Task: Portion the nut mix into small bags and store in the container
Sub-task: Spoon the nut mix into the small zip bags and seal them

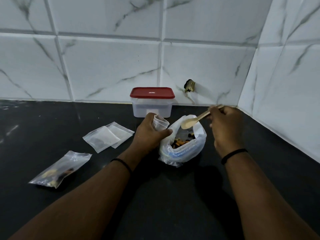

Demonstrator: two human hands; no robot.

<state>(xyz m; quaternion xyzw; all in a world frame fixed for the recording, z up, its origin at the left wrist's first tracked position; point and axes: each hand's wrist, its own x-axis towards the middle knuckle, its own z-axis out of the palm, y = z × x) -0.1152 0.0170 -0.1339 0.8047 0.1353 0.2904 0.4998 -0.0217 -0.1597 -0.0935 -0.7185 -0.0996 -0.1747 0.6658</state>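
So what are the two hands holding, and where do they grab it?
The left hand grips a small clear bag around its body, mouth up. The right hand pinches a wooden spoon near its handle's end.

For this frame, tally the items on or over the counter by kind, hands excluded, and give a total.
Small bags, filled: 1, lying at the left
Small bags, empty, flat in a stack: at least 2
Small bags, held open by the left hand: 1
Nut mix bag: 1
Wooden spoon, in the right hand: 1
Red-lidded container: 1
Total: 7
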